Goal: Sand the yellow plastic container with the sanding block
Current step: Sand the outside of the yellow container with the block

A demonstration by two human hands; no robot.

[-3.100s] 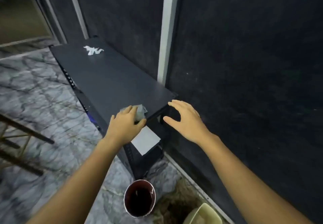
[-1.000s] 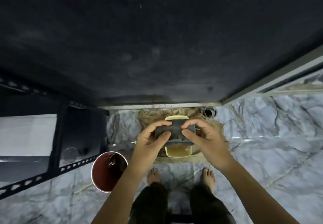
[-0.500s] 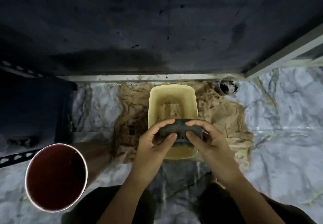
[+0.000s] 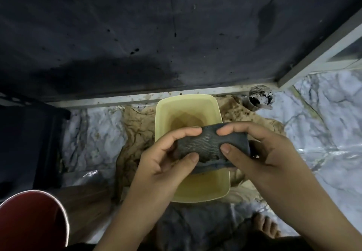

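- A bare foot (image 4: 264, 226) and a red bucket (image 4: 33, 221) lie nearest the camera on the marble floor (image 4: 323, 143); neither plays a part in the work.
- The left hand (image 4: 162, 164) pinches the left end of the block (image 4: 203, 144), thumb beneath and fingers curled over the top.
- The right hand (image 4: 260, 152) pinches the right end the same way, so the dark, ridged block is held between both hands.
- The block hangs above the container's open mouth; whether it touches the rim cannot be told.
- The container (image 4: 188, 105) stands upright on stained brown paper (image 4: 133, 133) on the floor, just before the dark wall (image 4: 156, 35).
- Its yellow walls look smooth, with no scuffing that can be made out, so I judge sanding has not begun: the block is in hand and all rubbing is left.
- A small dirty cup (image 4: 260, 97) sits at the wall's foot, near the container's far right corner.
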